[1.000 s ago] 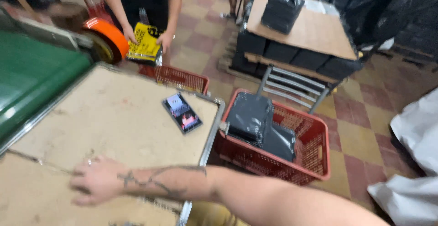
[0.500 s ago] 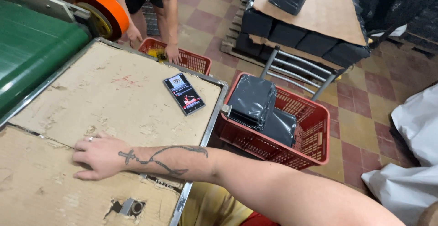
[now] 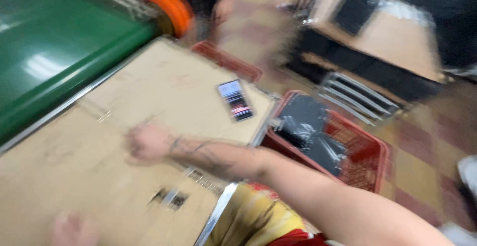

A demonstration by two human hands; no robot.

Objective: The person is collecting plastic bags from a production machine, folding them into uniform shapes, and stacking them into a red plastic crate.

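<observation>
The person's right hand [image 3: 146,143] is lying on the cardboard-covered table [image 3: 164,84], its tattooed forearm reaching in from the right; it is too blurred to tell whether the fingers are flat or curled, and nothing is showing in its grip. The left hand [image 3: 72,230] is barely showing at the bottom edge, its state impossible to tell. One small flat packet [image 3: 235,99] is lying on the table beyond and to the right of the right hand, its long axis running away from the person, nearer that hand. Two red baskets are standing off the table's right side, the nearer basket [image 3: 367,164] holding dark bags [image 3: 308,127].
</observation>
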